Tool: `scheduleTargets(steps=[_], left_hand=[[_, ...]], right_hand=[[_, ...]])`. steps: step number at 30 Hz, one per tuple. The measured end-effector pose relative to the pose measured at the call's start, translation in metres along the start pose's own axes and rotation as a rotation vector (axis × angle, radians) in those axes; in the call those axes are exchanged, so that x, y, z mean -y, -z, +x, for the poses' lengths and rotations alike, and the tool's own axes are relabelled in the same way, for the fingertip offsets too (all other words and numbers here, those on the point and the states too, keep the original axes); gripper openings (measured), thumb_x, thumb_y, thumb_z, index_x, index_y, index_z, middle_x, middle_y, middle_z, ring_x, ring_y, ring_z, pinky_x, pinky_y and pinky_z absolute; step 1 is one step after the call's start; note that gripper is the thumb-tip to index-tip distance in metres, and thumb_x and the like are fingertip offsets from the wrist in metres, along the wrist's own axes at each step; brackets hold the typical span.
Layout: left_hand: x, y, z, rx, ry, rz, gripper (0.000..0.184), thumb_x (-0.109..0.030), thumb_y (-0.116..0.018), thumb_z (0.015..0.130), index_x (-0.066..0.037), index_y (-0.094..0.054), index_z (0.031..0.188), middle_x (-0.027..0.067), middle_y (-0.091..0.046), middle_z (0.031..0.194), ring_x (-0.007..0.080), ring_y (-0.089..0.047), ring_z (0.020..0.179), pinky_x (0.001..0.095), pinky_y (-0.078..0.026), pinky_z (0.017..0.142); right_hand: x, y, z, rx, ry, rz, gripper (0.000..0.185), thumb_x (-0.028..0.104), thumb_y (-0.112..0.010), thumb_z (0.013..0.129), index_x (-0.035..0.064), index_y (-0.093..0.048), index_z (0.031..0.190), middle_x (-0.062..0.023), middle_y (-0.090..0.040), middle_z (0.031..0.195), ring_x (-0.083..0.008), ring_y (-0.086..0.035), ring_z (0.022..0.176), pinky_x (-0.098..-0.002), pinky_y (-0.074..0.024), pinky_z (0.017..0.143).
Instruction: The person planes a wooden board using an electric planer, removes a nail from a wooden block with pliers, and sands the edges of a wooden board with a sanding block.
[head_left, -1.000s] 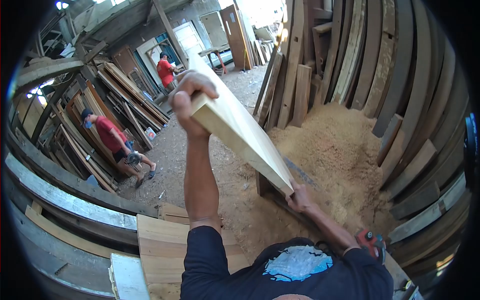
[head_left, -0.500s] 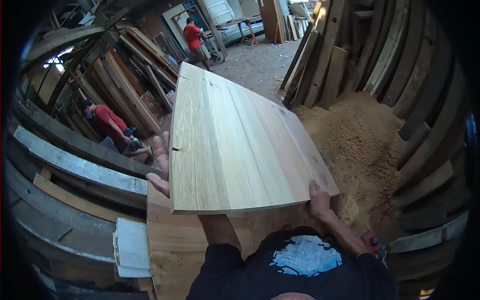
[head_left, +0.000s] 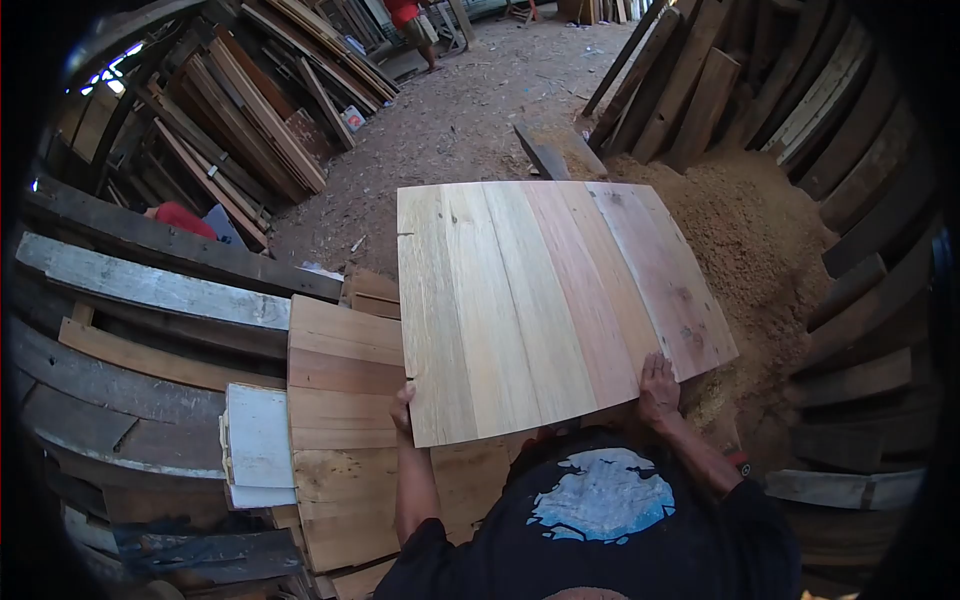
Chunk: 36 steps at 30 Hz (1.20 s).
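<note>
Left hand (head_left: 403, 408) pinches the panel (head_left: 530, 310) at its left edge; right hand (head_left: 658, 398), fingers (head_left: 657, 369) close together, grips its lower edge. Beyond: sawdust (head_left: 765, 220) right, floor (head_left: 480, 110) upper centre.

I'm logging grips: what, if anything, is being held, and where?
A wooden panel: the left hand grips its left edge, the right hand its near edge.

We see the left forearm (head_left: 416, 490) and the right forearm (head_left: 703, 452) both reaching forward from the trunk (head_left: 640, 555). The latter slants inward to the right hand (head_left: 658, 394), back uppermost, its fingers (head_left: 656, 367) together and pointing ahead. The former runs nearly straight to the left hand (head_left: 403, 405), curled in a grip; partly hidden, its finger placement we cannot fairly tell.
</note>
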<state>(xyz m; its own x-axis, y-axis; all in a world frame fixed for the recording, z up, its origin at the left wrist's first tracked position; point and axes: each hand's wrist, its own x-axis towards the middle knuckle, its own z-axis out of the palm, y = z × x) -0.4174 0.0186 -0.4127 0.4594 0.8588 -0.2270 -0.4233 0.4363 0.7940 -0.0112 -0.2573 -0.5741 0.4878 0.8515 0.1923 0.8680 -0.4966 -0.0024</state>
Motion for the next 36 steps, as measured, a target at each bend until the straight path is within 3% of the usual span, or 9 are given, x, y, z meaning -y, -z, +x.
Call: scheduleTargets(steps=[5,8,13,16,18,19,24,30,36], left_hand=[[0.060,0.086,0.002,-0.016,0.426,0.405,0.065,-0.033,-0.075,0.088,0.006,-0.052,0.135,0.0167,-0.065,0.121,0.0287,-0.068,0.107,0.0490,-0.059,0.091],[0.158,0.145,0.008,-0.324,0.586,0.535,0.080,-0.045,-0.080,0.088,0.006,-0.048,0.141,0.0206,-0.063,0.127,0.0332,-0.066,0.113,0.0543,-0.059,0.091],[0.190,0.088,-0.013,-0.222,0.655,0.316,0.100,-0.073,-0.057,0.093,0.000,-0.034,0.156,0.0218,-0.048,0.152,0.0389,-0.051,0.136,0.0620,-0.045,0.108],[0.224,0.118,-0.011,-0.237,0.682,0.257,0.104,-0.084,-0.039,0.092,-0.006,-0.028,0.160,0.0201,-0.041,0.159,0.0403,-0.044,0.142,0.0634,-0.039,0.113],[0.234,0.124,-0.005,-0.293,0.729,0.273,0.107,-0.090,-0.029,0.090,-0.011,-0.026,0.162,0.0190,-0.038,0.161,0.0408,-0.039,0.145,0.0638,-0.036,0.115],[0.232,0.118,-0.006,-0.303,0.724,0.278,0.109,-0.091,-0.027,0.089,-0.011,-0.025,0.163,0.0193,-0.037,0.162,0.0410,-0.039,0.145,0.0636,-0.036,0.115],[0.235,0.121,-0.005,-0.452,0.681,0.343,0.106,-0.087,-0.037,0.091,-0.005,-0.034,0.158,0.0210,-0.048,0.152,0.0386,-0.049,0.138,0.0603,-0.043,0.110],[0.211,0.080,-0.029,-0.335,0.288,0.741,0.066,-0.052,-0.068,0.097,0.004,-0.060,0.130,0.0123,-0.070,0.115,0.0219,-0.065,0.103,0.0368,-0.053,0.089],[0.205,0.080,-0.021,-0.360,0.279,0.755,0.058,-0.051,-0.064,0.100,0.001,-0.064,0.125,0.0105,-0.069,0.110,0.0186,-0.062,0.097,0.0368,-0.052,0.084]], right_hand=[[-0.005,0.020,-0.008,0.109,0.013,0.001,0.062,0.012,-0.058,0.087,-0.0086,-0.045,0.145,-0.0295,-0.051,0.146,-0.0482,-0.050,0.135,-0.0547,-0.0418,0.111],[-0.018,0.027,-0.021,0.186,-0.022,0.035,0.061,0.011,-0.056,0.089,-0.0057,-0.045,0.146,-0.0269,-0.050,0.149,-0.0470,-0.044,0.140,-0.0569,-0.0370,0.114],[-0.037,0.041,-0.028,0.681,-0.186,0.256,0.051,0.018,-0.060,0.089,-0.0026,-0.056,0.135,-0.0228,-0.063,0.136,-0.0406,-0.062,0.122,-0.0580,-0.0445,0.105],[-0.043,0.007,-0.062,0.886,-0.500,0.433,0.044,0.029,-0.064,0.094,-0.0015,-0.059,0.126,-0.0158,-0.073,0.110,-0.0364,-0.070,0.094,-0.0546,-0.0537,0.081],[-0.036,-0.003,-0.068,0.954,-1.019,1.057,0.052,0.040,-0.063,0.098,-0.0014,-0.057,0.128,-0.0145,-0.072,0.112,-0.0345,-0.070,0.093,-0.0523,-0.0551,0.078],[-0.034,-0.015,-0.076,0.956,-1.286,1.372,0.056,0.045,-0.063,0.099,-0.0013,-0.056,0.130,-0.0139,-0.072,0.113,-0.0335,-0.070,0.093,-0.0512,-0.0558,0.076],[0.006,-0.105,-0.061,0.279,-1.475,2.274,0.040,0.029,-0.057,0.107,0.0056,-0.053,0.138,-0.0145,-0.060,0.136,-0.0338,-0.062,0.121,-0.0568,-0.0519,0.100],[0.006,-0.104,-0.084,0.153,-1.298,2.168,0.041,0.020,-0.061,0.105,0.0038,-0.050,0.142,-0.0130,-0.059,0.137,-0.0344,-0.062,0.122,-0.0655,-0.0497,0.101],[0.008,-0.062,-0.085,0.148,-1.288,2.118,0.044,0.022,-0.062,0.105,0.0051,-0.048,0.143,-0.0124,-0.059,0.136,-0.0348,-0.061,0.123,-0.0659,-0.0515,0.099]])
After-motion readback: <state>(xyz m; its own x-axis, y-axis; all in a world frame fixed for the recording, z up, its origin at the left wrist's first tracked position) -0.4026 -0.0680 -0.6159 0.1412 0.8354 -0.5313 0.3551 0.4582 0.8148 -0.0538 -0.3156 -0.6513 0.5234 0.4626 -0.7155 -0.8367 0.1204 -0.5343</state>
